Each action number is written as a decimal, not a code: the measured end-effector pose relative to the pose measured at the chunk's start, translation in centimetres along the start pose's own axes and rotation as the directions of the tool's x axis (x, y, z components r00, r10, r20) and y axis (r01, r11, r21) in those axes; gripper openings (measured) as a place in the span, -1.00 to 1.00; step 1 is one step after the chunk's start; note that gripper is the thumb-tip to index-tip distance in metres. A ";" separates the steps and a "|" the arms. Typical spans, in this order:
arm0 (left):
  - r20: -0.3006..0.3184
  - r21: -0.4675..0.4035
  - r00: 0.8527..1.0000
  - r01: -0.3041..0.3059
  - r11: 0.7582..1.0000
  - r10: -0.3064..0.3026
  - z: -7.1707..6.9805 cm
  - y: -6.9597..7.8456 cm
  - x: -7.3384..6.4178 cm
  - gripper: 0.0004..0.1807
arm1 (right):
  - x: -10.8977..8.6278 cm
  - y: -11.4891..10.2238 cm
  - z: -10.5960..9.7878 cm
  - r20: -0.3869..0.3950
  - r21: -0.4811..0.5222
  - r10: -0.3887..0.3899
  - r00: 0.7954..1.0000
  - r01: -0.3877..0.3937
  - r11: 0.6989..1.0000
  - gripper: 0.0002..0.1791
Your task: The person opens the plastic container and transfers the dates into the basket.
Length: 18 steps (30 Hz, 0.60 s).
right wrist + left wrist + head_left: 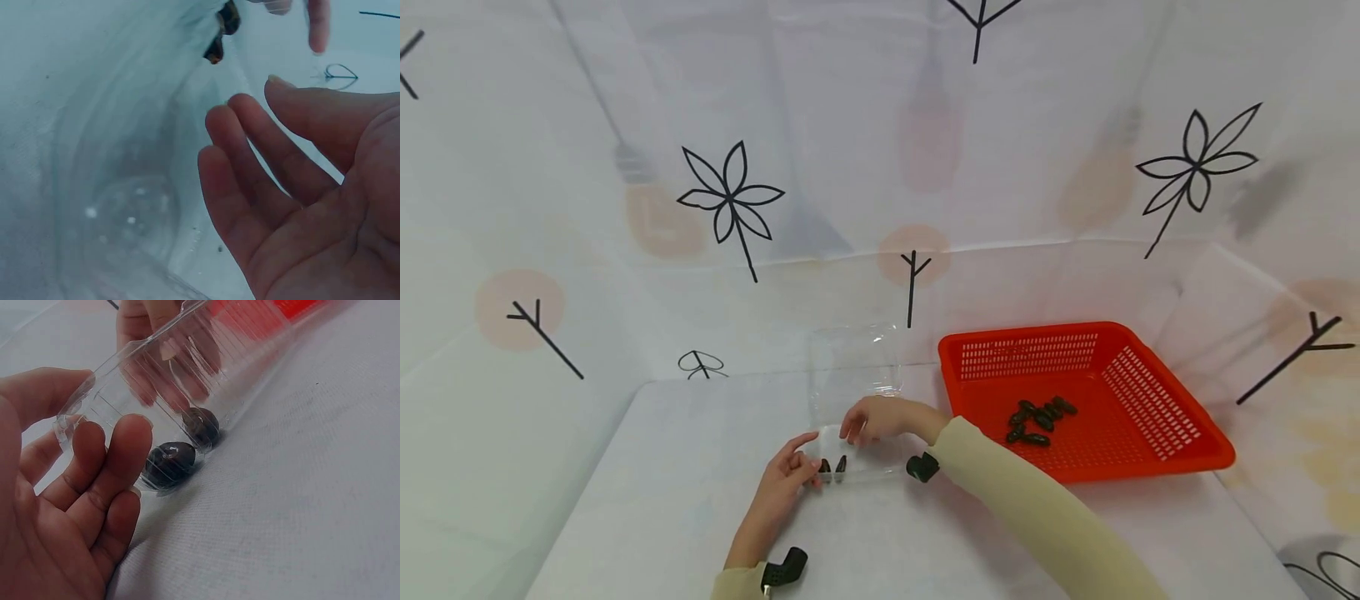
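A clear plastic container (880, 465) with its hinged lid (853, 367) raised at the back sits on the table. My left hand (781, 483) pinches its left end between thumb and fingers, seen close in the left wrist view. Two dark, shiny oblong pieces (170, 464) lie side by side at that end, seen through the clear wall; their kind is unclear. Over the container hovers my right hand (883, 419), its fingers (228, 187) loosely bent. The right wrist view shows nothing in its grasp.
To the right stands a red slotted plastic basket (1180, 400) holding several similar dark pieces (1043, 417). White cloth (685, 500) covers the table, and a printed sheet (850, 208) hangs behind it. Each wrist carries a small black camera (922, 467).
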<state>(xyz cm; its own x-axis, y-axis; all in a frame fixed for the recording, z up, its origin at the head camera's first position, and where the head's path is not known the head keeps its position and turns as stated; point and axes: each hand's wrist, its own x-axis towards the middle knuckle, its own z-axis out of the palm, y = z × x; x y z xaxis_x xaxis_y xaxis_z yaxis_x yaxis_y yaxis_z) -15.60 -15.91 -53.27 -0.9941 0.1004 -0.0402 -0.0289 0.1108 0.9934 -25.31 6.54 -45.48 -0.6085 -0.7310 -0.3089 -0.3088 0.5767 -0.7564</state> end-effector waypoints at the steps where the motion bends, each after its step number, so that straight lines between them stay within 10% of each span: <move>1: 0.000 -0.005 1.000 0.003 1.000 -0.003 0.0 0.0 0.0 -0.47 | 0.0 0.0 0.1 0.018 0.002 0.002 1.000 -0.002 1.000 -0.70; 18: 0.007 0.005 1.000 -0.010 1.000 0.010 0.0 0.2 -0.1 -0.45 | 0.3 0.3 0.8 0.102 0.045 -0.057 0.993 0.052 0.998 -0.70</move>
<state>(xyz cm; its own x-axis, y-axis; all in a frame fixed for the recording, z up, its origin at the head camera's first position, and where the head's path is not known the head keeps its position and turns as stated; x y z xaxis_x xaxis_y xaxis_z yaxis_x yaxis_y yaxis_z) -15.46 -15.90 -53.09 -0.9936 0.1081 -0.0311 -0.0186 0.1145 0.9932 -25.00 6.22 -46.23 -0.5120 -0.7959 -0.3231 -0.3070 0.5208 -0.7965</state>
